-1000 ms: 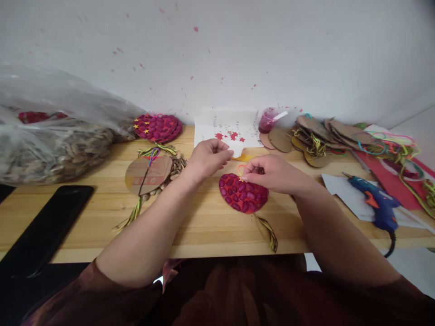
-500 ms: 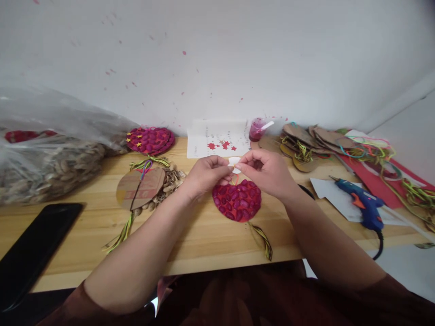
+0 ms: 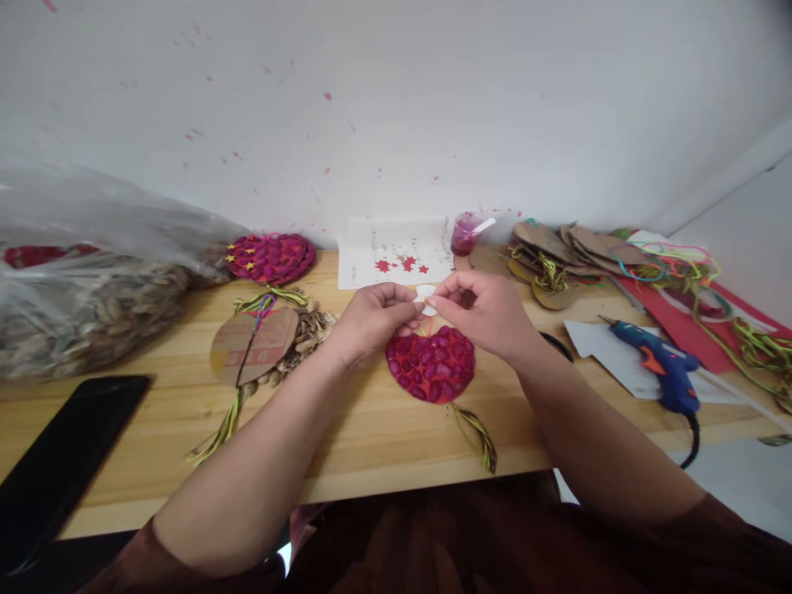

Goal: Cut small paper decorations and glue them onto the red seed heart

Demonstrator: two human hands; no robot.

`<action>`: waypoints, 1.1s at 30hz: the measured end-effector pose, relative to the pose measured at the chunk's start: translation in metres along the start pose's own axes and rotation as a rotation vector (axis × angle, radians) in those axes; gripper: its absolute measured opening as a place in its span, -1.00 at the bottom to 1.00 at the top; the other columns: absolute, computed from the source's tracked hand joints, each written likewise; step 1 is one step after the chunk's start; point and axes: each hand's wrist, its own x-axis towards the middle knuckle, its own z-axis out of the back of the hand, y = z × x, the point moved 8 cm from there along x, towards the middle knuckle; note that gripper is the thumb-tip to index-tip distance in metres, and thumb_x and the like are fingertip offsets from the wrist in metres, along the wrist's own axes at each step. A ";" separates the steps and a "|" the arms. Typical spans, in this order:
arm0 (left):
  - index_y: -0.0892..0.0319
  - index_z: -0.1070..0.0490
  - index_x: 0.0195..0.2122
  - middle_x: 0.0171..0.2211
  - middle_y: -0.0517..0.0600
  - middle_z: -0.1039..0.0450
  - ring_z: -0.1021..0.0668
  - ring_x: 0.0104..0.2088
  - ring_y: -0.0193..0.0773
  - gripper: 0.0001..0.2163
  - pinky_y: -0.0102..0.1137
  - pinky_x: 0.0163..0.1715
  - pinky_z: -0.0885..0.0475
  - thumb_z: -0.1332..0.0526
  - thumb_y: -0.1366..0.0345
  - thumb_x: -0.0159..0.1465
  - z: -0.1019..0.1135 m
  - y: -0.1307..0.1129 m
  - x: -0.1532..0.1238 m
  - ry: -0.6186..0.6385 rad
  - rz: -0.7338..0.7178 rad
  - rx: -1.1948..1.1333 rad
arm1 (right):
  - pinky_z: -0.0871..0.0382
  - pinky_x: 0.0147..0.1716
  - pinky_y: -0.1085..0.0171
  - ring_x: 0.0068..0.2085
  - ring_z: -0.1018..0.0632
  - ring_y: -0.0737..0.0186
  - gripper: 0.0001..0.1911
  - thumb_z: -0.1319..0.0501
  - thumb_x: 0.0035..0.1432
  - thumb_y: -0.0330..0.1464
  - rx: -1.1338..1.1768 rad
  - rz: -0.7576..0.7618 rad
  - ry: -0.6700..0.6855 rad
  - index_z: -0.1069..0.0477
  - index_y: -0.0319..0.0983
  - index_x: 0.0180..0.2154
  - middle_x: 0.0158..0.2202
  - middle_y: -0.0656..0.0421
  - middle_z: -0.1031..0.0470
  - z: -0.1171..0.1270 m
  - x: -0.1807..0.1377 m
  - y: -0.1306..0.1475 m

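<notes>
Between the fingertips of my left hand (image 3: 384, 318) and my right hand (image 3: 476, 309) is a small white piece of paper (image 3: 426, 294). Both hands are closed in a pinch on it, and its lower part is partly hidden by the fingers. Just below them lies a round disc covered in magenta painted shells (image 3: 431, 365), on the wooden table (image 3: 371, 454). An orange-yellow loop rises from its top edge towards my hands. A yellow and dark thread tassel (image 3: 478, 437) hangs off its lower right.
Red paper stars (image 3: 408, 263) lie on a white sheet (image 3: 355, 268) at the back. A blue glue gun (image 3: 659, 363) and stacked cardboard shapes (image 3: 569, 252) are on the right. Leftward are a phone (image 3: 74, 462), a cardboard disc (image 3: 253, 346) and a bag of peanut shells (image 3: 92, 313).
The view has shifted very slightly. Both hands keep their pinch on the white paper, which shows almost the same pose; nothing else has visibly moved.
</notes>
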 end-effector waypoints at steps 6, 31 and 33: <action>0.25 -0.41 -0.43 -0.57 -0.05 -0.50 -0.47 -0.58 -0.44 -0.89 -0.54 -0.51 -0.36 -0.34 0.40 0.09 0.000 0.000 0.000 -0.007 -0.017 0.056 | -0.24 -0.44 0.31 -0.48 -0.40 0.34 -0.87 -0.31 0.11 -0.31 -0.027 0.013 0.001 -0.53 -0.25 -0.39 -0.51 0.22 -0.47 -0.002 -0.002 0.004; 0.22 -0.44 -0.38 -0.55 -0.09 -0.49 -0.48 -0.54 -0.42 -0.81 -0.51 -0.46 -0.38 -0.41 0.28 0.06 -0.003 -0.008 -0.001 0.064 -0.111 0.032 | -0.10 -0.57 0.35 -0.54 -0.31 0.40 -0.71 -0.32 0.09 -0.15 0.371 -0.216 0.111 -0.43 -0.25 -0.39 -0.55 0.27 -0.37 -0.019 0.001 -0.022; 0.22 -0.47 -0.35 -0.52 -0.07 -0.50 -0.49 -0.52 -0.41 -0.78 -0.51 -0.46 -0.37 -0.42 0.23 0.07 -0.001 -0.009 -0.001 0.061 -0.113 0.042 | -0.08 -0.58 0.36 -0.56 -0.29 0.41 -0.72 -0.33 0.08 -0.16 0.369 -0.227 0.100 -0.41 -0.25 -0.41 -0.58 0.29 -0.34 -0.017 0.001 -0.023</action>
